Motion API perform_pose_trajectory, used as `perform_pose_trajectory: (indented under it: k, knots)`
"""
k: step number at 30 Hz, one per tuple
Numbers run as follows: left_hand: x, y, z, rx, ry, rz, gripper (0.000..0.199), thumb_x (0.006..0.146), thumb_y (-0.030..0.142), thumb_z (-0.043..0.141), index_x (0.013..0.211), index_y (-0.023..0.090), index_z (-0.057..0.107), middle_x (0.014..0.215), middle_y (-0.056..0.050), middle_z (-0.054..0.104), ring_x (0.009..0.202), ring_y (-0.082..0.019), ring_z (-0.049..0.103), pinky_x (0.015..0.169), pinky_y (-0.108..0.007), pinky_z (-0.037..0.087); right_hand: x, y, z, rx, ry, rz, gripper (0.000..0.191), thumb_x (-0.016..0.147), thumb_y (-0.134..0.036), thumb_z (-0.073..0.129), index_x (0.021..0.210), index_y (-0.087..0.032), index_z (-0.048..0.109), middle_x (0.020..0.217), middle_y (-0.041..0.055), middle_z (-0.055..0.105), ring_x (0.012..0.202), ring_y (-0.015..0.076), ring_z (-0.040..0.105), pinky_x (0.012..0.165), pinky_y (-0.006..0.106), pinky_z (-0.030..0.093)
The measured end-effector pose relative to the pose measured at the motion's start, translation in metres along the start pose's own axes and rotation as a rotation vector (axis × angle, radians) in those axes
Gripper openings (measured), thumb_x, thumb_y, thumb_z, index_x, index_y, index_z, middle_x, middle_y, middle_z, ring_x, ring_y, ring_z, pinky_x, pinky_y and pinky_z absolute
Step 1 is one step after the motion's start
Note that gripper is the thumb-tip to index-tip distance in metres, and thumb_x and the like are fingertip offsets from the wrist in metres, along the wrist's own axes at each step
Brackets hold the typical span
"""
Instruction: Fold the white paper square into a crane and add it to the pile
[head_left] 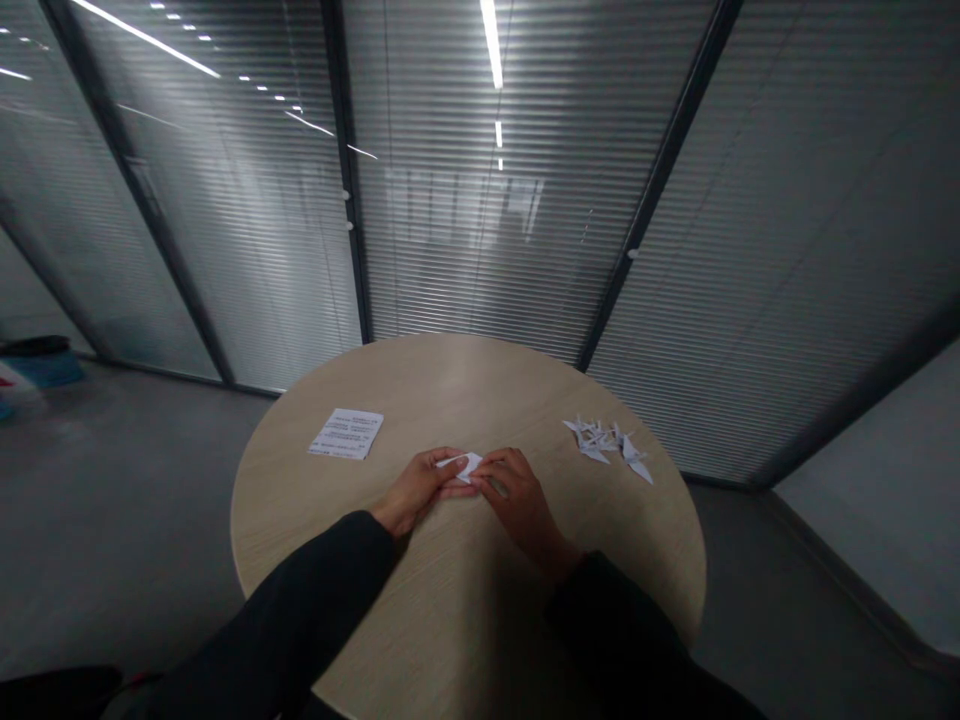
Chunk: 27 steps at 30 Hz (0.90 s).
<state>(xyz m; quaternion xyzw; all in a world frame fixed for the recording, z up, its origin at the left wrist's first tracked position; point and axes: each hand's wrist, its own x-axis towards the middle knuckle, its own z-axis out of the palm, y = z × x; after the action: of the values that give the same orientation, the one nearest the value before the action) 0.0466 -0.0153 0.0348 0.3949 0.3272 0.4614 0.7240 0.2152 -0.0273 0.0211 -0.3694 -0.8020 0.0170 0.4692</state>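
Note:
My left hand [416,490] and my right hand [521,503] meet near the middle of a round pale wood table [450,385]. Between my fingers they pinch a small folded piece of white paper [468,465], partly hidden by both hands. To the left lies a flat printed sheet [346,434], apart from my left hand. On the right, beyond my right hand, sits a loose heap of several folded white paper cranes [604,443]. Dark sleeves cover both my forearms.
Glass partition walls with grey slatted blinds [465,240] curve behind the table, with dark metal frames. Grey floor [127,500] surrounds the table. A blue and white object [34,375] lies on the floor at the far left.

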Motion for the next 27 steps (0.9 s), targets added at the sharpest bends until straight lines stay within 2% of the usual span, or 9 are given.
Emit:
perform_pose_trajectory:
  k: [9, 14, 18, 27]
  knots:
    - [-0.001, -0.001, -0.001, 0.092, -0.025, 0.033, 0.034, 0.07, 0.03, 0.08, 0.091, 0.007, 0.068, 0.088, -0.012, 0.072, 0.079, -0.018, 0.069, 0.08, -0.032, 0.057, 0.0, 0.003, 0.002, 0.136, 0.057, 0.24, 0.005, 0.085, -0.026, 0.059, 0.082, -0.023, 0.059, 0.088, 0.0038, 0.056, 0.084, 0.02, 0.056, 0.078, 0.036, 0.048]
    - [0.0, -0.001, -0.002, 0.087, -0.039, 0.039, 0.039, 0.065, 0.034, 0.083, 0.09, 0.007, 0.068, 0.092, -0.012, 0.072, 0.08, -0.017, 0.068, 0.082, -0.03, 0.055, 0.002, 0.002, 0.001, 0.194, 0.102, 0.444, 0.017, 0.076, -0.033, 0.065, 0.083, -0.022, 0.055, 0.083, 0.0015, 0.058, 0.08, 0.0193, 0.056, 0.075, 0.033, 0.047]
    - [-0.001, 0.001, 0.0, 0.092, -0.049, 0.044, 0.039, 0.063, 0.031, 0.084, 0.09, 0.008, 0.068, 0.092, -0.011, 0.072, 0.082, -0.017, 0.068, 0.083, -0.032, 0.054, 0.003, 0.004, 0.0, 0.31, 0.046, 0.593, 0.025, 0.071, -0.037, 0.067, 0.085, -0.022, 0.054, 0.081, 0.0009, 0.061, 0.074, 0.0181, 0.058, 0.067, 0.03, 0.047]
    - [0.0, 0.003, 0.002, 0.138, -0.023, 0.058, 0.044, 0.048, 0.022, 0.09, 0.084, 0.008, 0.069, 0.079, -0.006, 0.072, 0.071, -0.015, 0.066, 0.077, -0.03, 0.054, 0.002, 0.021, 0.004, 0.513, 0.033, 0.686, 0.04, 0.061, -0.043, 0.077, 0.086, -0.022, 0.052, 0.08, 0.0001, 0.062, 0.075, 0.0182, 0.062, 0.068, 0.03, 0.049]
